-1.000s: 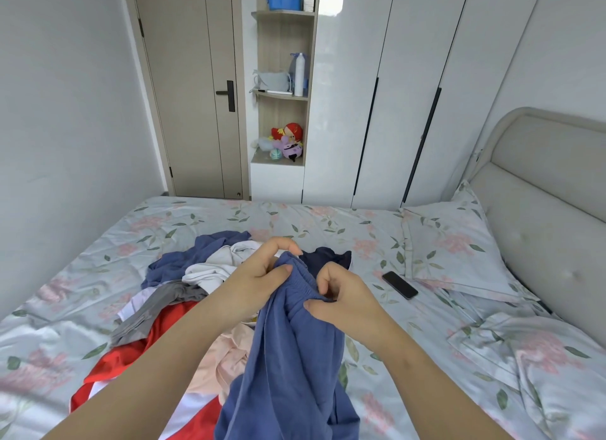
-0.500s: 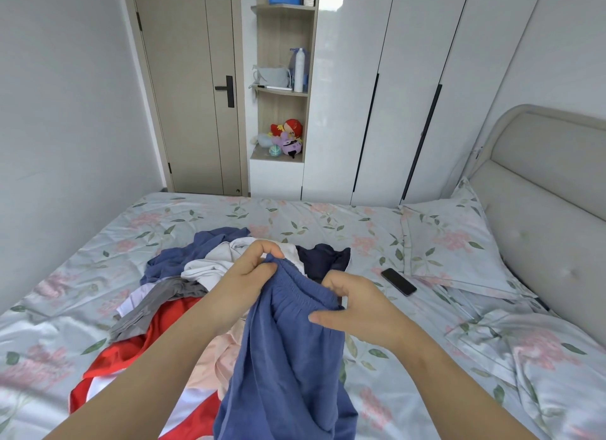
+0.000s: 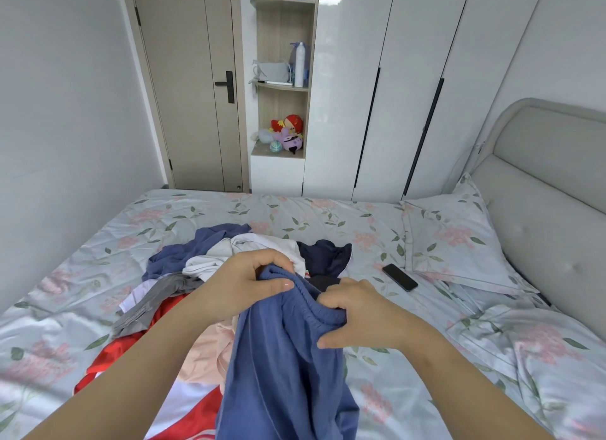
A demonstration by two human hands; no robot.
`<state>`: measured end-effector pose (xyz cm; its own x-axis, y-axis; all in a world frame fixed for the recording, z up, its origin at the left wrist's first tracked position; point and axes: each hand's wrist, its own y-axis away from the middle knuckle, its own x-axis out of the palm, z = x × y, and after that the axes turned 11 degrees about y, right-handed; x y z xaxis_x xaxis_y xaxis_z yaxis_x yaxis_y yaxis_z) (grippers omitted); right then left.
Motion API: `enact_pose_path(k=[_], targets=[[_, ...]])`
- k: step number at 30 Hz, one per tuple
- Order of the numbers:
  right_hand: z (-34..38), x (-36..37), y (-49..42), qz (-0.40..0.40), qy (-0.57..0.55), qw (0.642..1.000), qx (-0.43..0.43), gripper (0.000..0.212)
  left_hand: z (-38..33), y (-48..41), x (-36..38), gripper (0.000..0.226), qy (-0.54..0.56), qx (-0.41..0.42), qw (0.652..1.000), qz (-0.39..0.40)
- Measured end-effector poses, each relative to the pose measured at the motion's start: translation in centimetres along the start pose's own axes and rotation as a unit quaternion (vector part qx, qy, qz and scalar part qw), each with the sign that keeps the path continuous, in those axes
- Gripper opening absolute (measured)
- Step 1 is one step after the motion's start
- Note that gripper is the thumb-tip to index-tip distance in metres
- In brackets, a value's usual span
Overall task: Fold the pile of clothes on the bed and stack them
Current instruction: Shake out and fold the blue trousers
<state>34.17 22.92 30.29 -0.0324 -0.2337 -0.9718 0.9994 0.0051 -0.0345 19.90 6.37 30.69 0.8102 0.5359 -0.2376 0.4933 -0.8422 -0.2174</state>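
Our left hand [image 3: 244, 284] and right hand [image 3: 357, 315] both grip the gathered waistband of the blue trousers [image 3: 285, 367], fingers curled tight. The trousers hang above the pile of clothes [image 3: 196, 262] on the bed [image 3: 328, 216].

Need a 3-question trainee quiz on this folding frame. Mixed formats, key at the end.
1. True or false: the left hand and right hand both grip the blue garment at its gathered edge.
2. Multiple choice: the phone lies A) on the shelf, B) on the bed sheet beside the pillow, C) on the floor.
3. Short answer: what colour is the garment at the edge of the clothes pile nearest the phone?

Key: 1 true. 2 B. 3 dark navy.
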Motion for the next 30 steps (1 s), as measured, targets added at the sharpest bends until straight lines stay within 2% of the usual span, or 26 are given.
enact_pose_path(k=[3, 6, 9, 12, 15, 18, 22, 24, 26, 28, 29, 30], targets=[[-0.1, 0.0, -0.1, 0.05, 0.1, 0.993, 0.027, 0.05, -0.1, 0.0, 0.0, 0.035, -0.017, 0.003, 1.0, 0.002], [-0.5, -0.6, 0.0, -0.001, 0.123, 0.99, 0.073, 0.035, 0.6, 0.1, -0.3, 0.035, -0.041, 0.003, 0.999, -0.03], [-0.8, -1.0, 0.4, -0.087, 0.08, 0.986, 0.119, 0.027, 1.2, 0.0, -0.8, 0.02, -0.075, -0.01, 0.994, -0.073], [-0.5, -1.1, 0.5, -0.167, 0.027, 0.975, 0.144, 0.026, 0.8, -0.1, -0.9, 0.017, -0.068, -0.001, 0.992, -0.103], [-0.6, -1.4, 0.3, -0.196, -0.146, 0.954, 0.172, 0.024, 0.0, -0.3, -0.9, 0.021, -0.015, 0.003, 0.995, -0.102], [-1.0, -1.8, 0.8, -0.196, -0.306, 0.92, 0.146, 0.034, -0.6, -0.6, -1.1, 0.035, 0.002, -0.013, 0.997, -0.074], [-1.6, -2.8, 1.9, -0.237, -0.325, 0.907, 0.128, 0.037, -1.3, -1.5, -0.6, 0.046, -0.052, -0.021, 0.995, -0.083], [-1.9, -3.3, 2.4, -0.261, -0.326, 0.899, 0.133, 0.04, -2.0, -2.0, -0.1, 0.04, -0.054, -0.009, 0.994, -0.097], [-2.2, -3.9, 3.1, -0.283, -0.326, 0.893, 0.131, 0.039, -3.1, -2.2, 0.5, 0.033, -0.003, 0.002, 0.997, -0.075], [-2.3, -4.6, 3.8, -0.297, -0.336, 0.886, 0.121, 0.028, -4.2, -2.6, 1.2, 0.026, 0.041, 0.014, 0.997, -0.056], [-2.3, -5.1, 4.2, -0.295, -0.336, 0.887, 0.114, 0.019, -4.7, -2.7, 1.7, 0.021, 0.049, 0.021, 0.997, -0.058], [-2.3, -5.4, 4.6, -0.29, -0.323, 0.894, 0.111, 0.018, -5.1, -2.9, 2.1, 0.015, 0.049, 0.026, 0.997, -0.061]])
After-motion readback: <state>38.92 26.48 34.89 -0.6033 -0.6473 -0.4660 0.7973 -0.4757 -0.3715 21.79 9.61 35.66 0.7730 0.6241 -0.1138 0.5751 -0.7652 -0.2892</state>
